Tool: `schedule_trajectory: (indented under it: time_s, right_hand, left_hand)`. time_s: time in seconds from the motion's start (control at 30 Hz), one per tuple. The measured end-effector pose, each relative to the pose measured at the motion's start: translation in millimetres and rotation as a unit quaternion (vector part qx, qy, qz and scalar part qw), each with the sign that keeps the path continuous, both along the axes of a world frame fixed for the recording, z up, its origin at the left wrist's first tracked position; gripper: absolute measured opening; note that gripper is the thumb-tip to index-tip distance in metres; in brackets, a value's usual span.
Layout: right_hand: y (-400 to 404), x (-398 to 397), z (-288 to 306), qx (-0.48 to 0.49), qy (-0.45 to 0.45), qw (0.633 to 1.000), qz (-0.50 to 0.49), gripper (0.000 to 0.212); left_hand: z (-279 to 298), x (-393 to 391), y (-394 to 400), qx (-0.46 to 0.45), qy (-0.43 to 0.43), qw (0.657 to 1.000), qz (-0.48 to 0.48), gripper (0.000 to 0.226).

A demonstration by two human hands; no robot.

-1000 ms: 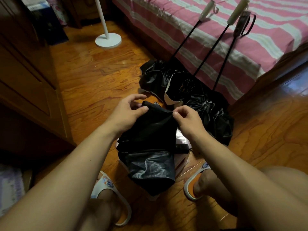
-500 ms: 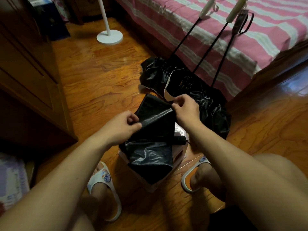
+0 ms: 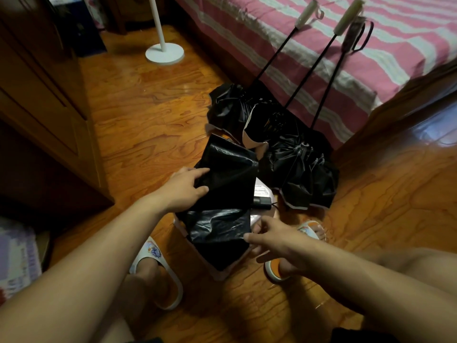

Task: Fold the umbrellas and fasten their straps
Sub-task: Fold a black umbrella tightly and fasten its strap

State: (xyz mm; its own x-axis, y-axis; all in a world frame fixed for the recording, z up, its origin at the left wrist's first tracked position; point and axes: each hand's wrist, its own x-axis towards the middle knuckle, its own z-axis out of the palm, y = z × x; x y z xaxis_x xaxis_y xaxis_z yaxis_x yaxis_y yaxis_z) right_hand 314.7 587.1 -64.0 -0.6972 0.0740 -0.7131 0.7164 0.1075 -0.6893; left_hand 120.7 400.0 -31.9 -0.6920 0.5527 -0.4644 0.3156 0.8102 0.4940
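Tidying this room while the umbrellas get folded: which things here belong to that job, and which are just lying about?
Part of the job:
- black umbrella under the left hand and right hand
- three extended umbrellas leaning on the bed

Just lying about:
- white lamp stand
- wooden cabinet

The right hand (image 3: 279,240) is no longer pinching the upper edge of the black umbrella canopy (image 3: 222,191); it is now lying lower, beside the canopy's near fold, fingers loosely spread. The left hand (image 3: 184,191) is now reaching further up the left edge, fingers extended on the fabric. The upper panel is lying flatter and more spread.
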Motion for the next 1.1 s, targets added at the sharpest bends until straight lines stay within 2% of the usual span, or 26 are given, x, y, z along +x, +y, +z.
schedule_trajectory:
  time_s: [0.07, 0.23, 0.3, 0.4, 0.5, 0.6, 0.67, 0.77, 0.87, 1.0, 1.1]
  right_hand:
    - [0.8, -6.8, -2.4, 0.004, 0.023, 1.0, 0.012, 0.021]
    - [-5.6, -27.4, -7.7, 0.156, 0.1, 0.974, 0.128, 0.018]
    - [-7.1, -39.2, -3.7, 0.205, 0.139, 0.963, 0.109, 0.022]
    - [0.8, -61.2, 13.8, 0.128, 0.162, 0.977, -0.056, 0.019]
    - [16.2, -76.9, 27.7, 0.053, 0.152, 0.969, -0.189, 0.008]
    - [22.4, -86.4, 27.7, 0.004, 0.154, 0.958, -0.24, 0.007]
    - [22.3, -91.4, 26.0, -0.009, 0.15, 0.956, -0.253, 0.006]
    - [19.4, -94.1, 25.7, -0.028, 0.152, 0.953, -0.262, 0.008]
    - [19.5, -90.6, 23.7, -0.033, 0.153, 0.951, -0.265, 0.013]
    - [20.9, -79.0, 19.7, -0.004, 0.166, 0.963, -0.214, 0.041]
    - [16.5, -67.0, 17.2, 0.052, 0.166, 0.976, -0.132, 0.049]
  left_hand:
    - [4.8, -1.1, -1.2, 0.024, 0.003, 0.999, 0.025, 0.057]
    - [18.5, -4.3, -11.6, 0.104, -0.05, 0.991, 0.062, 0.041]
    - [26.2, -0.9, -15.1, 0.11, -0.067, 0.988, 0.083, 0.032]
    - [24.4, -1.2, -23.5, 0.108, -0.029, 0.98, 0.163, 0.015]
    - [31.3, 9.1, -28.9, 0.111, -0.042, 0.959, 0.257, 0.036]
    - [39.6, 34.1, -22.8, 0.127, -0.123, 0.949, 0.262, 0.044]
    - [40.1, 49.4, -13.5, 0.173, -0.133, 0.943, 0.252, 0.046]
    - [36.6, 59.8, 2.8, 0.256, -0.091, 0.928, 0.255, 0.062]
    - [35.0, 56.0, 13.2, 0.297, -0.056, 0.913, 0.275, 0.064]
    - [44.1, 46.7, 15.5, 0.334, -0.085, 0.883, 0.32, 0.045]
    - [46.6, 42.8, 14.2, 0.336, -0.105, 0.874, 0.335, 0.033]
